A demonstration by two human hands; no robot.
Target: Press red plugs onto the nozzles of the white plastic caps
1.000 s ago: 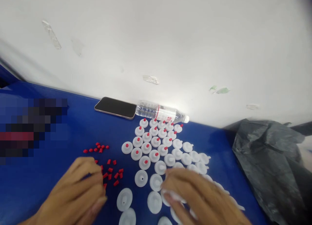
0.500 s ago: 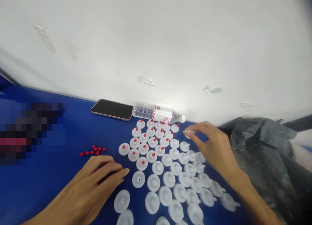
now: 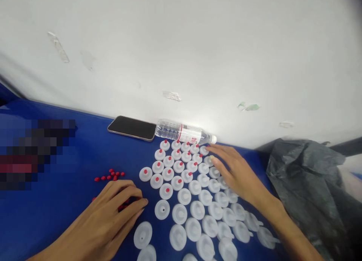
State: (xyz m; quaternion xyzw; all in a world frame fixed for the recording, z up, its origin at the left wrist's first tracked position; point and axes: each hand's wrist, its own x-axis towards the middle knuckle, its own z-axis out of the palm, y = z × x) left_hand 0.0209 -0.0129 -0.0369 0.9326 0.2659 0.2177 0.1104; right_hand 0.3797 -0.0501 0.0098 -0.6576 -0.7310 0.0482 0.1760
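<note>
Rows of round white plastic caps with a central spout cover the blue table. Those toward the back carry small red tips on their spouts; the nearer ones show bare spouts. My right hand reaches over the back right of the rows, thumb and fingers apart, fingertips near a bare-spouted white cap and a red-tipped one. My left hand rests low at the left, its fingers bent and spread above loose red tips. Some of these are partly hidden under the fingers.
A black-screened phone and a clear water bottle lying on its side sit along the white wall. A dark plastic bag bulges at the right. On the left, part of the view is pixelated.
My right hand has moved left, letting go of a white cap, which now lies in the rows by the thumb. My left hand has barely moved.
</note>
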